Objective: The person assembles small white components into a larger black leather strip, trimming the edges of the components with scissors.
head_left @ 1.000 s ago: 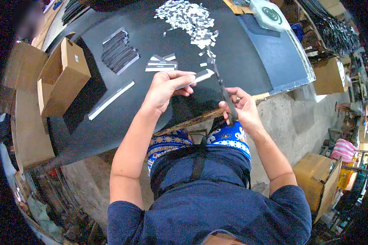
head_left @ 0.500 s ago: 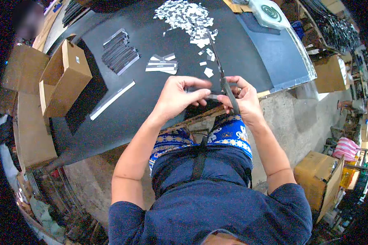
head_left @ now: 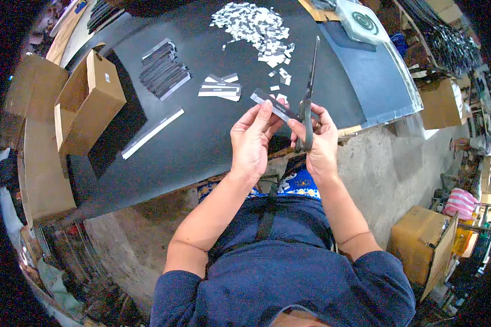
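My left hand (head_left: pixel 251 143) pinches a dark printed label strip (head_left: pixel 277 106) with pale ends between thumb and fingers. In my right hand (head_left: pixel 323 143) is a pair of scissors (head_left: pixel 306 122), its long blades pointing away from me over the table. The right thumb meets the strip's near end beside the scissor handles. Beyond the left hand lies a small fan of similar labels (head_left: pixel 219 90). Farther left sit a row of stacked dark strips (head_left: pixel 163 73) and one long white-edged strip (head_left: pixel 154 133). A heap of small white and grey clippings (head_left: pixel 251 24) spreads past the blades.
An open cardboard box (head_left: pixel 105 82) stands on the dark table (head_left: pixel 163 163) at left. A blue-grey sheet (head_left: pixel 376 87) covers the right corner, near a tub with a green coil (head_left: pixel 364 22). Another carton (head_left: pixel 414 240) rests on the floor at right.
The left hand has turned upward and now holds the label strip out in plain view. The scissors have swung to point more directly away from me.
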The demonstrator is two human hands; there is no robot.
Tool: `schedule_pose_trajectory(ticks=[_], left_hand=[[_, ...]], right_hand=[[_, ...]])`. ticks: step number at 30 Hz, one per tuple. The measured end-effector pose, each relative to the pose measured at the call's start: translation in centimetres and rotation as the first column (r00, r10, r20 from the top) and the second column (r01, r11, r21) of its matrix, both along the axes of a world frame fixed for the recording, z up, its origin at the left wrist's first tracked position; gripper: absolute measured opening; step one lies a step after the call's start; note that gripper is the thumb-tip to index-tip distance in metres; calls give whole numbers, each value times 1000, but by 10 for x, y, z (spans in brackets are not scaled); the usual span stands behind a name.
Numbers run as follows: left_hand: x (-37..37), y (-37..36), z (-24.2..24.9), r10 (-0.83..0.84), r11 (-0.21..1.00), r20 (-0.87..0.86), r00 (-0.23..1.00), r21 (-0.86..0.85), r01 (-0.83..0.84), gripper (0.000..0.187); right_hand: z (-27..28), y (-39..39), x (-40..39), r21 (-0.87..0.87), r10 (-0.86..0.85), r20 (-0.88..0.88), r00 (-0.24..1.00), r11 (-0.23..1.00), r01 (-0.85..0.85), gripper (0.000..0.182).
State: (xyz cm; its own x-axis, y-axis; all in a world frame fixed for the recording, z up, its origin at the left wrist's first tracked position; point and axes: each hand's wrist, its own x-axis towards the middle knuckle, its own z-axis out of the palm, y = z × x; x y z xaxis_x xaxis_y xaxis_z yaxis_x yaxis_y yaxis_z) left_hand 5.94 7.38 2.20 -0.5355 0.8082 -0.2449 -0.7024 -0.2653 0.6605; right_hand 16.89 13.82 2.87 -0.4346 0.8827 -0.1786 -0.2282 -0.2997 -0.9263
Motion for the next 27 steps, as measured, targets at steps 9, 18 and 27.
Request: schedule_pose_trajectory(ticks=[9,18,27], left_hand=[[2,2,5,59,997,34,998,-43,-58,25],[-56,-17,11,-422,885,-242,874,-318,340,20],[-74,-23,22,-646,740,-254,720,-439,509,18]], right_hand=[[-3,-14,0,-59,65,63,996,996,-61,55],[17,11,46,-86,469,239,850,882,-463,41],[26,5,56,-156,638,346,688,762,-629,49]])
